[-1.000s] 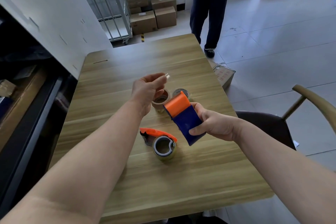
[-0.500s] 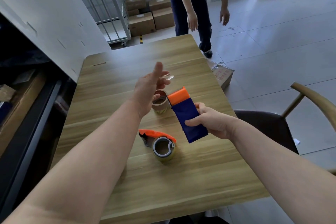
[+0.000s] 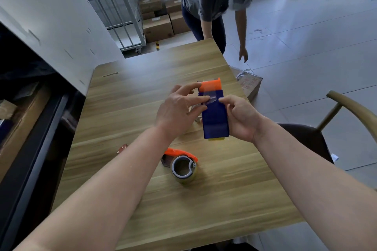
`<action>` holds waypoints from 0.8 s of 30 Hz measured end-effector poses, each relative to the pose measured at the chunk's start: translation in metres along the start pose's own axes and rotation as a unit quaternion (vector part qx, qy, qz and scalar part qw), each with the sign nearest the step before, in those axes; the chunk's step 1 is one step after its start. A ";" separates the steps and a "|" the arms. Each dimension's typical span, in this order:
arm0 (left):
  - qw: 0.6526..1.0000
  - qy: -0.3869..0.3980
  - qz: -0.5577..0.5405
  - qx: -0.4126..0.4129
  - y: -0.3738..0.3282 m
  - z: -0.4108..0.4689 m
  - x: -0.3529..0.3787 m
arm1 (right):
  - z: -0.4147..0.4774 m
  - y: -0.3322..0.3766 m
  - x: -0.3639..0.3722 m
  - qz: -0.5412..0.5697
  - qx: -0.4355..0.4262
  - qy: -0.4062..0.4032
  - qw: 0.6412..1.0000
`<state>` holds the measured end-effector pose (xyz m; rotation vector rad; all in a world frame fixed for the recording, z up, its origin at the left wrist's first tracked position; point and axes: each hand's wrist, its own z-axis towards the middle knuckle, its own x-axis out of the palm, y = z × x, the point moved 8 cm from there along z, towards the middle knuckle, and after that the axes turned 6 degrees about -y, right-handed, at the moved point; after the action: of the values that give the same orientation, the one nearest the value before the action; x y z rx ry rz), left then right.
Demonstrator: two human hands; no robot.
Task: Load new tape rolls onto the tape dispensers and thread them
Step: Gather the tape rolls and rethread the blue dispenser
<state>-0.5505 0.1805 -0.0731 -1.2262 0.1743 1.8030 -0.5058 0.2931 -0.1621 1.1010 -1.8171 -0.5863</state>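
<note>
I hold a blue tape dispenser (image 3: 215, 120) with an orange front end above the wooden table (image 3: 142, 91). My right hand (image 3: 239, 117) grips its right side. My left hand (image 3: 179, 109) is at its left side, fingers pressing a clear strip of tape (image 3: 212, 99) across the blue top. A second dispenser (image 3: 180, 161), orange with a clear tape roll on it, lies on the table nearer to me. Other tape rolls behind my hands are mostly hidden.
A person (image 3: 216, 4) leans down at the table's far right corner, one hand reaching toward a box (image 3: 250, 83) on the floor. A wooden chair (image 3: 346, 112) stands at my right. Stacked cardboard boxes (image 3: 159, 18) and a metal cage cart (image 3: 120, 16) stand at the back.
My left hand came down from open in the air onto the dispenser and now presses tape on it. The dispenser turned more upright. The person beyond the table bent down.
</note>
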 end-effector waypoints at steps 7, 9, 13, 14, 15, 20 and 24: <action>0.993 -0.089 0.041 0.070 -0.016 0.003 -0.008 | 0.004 -0.001 0.002 0.005 0.002 -0.020 1.000; 0.994 -0.088 0.021 0.062 -0.016 0.004 -0.007 | 0.005 -0.002 0.000 -0.002 -0.004 -0.045 0.999; 0.997 -0.046 -0.032 0.055 -0.015 0.003 0.000 | 0.006 -0.003 -0.004 0.011 -0.013 -0.074 0.997; 0.997 -0.036 -0.033 0.060 -0.015 0.002 0.001 | 0.005 -0.004 -0.001 0.026 -0.013 -0.057 0.998; 0.997 -0.032 -0.035 0.062 -0.015 0.001 0.002 | 0.005 -0.004 0.002 0.041 -0.014 -0.036 0.998; 0.987 -0.077 -0.126 -0.060 -0.003 0.005 -0.003 | -0.005 0.001 0.017 0.043 -0.029 0.050 0.997; 0.940 -0.193 -0.200 -0.198 0.010 0.020 -0.032 | -0.010 -0.001 0.016 -0.055 -0.047 0.056 0.996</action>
<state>-0.5687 0.1663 -0.0415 -1.0470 -0.6484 1.7140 -0.4999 0.2792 -0.1509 1.1526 -1.6250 -0.6561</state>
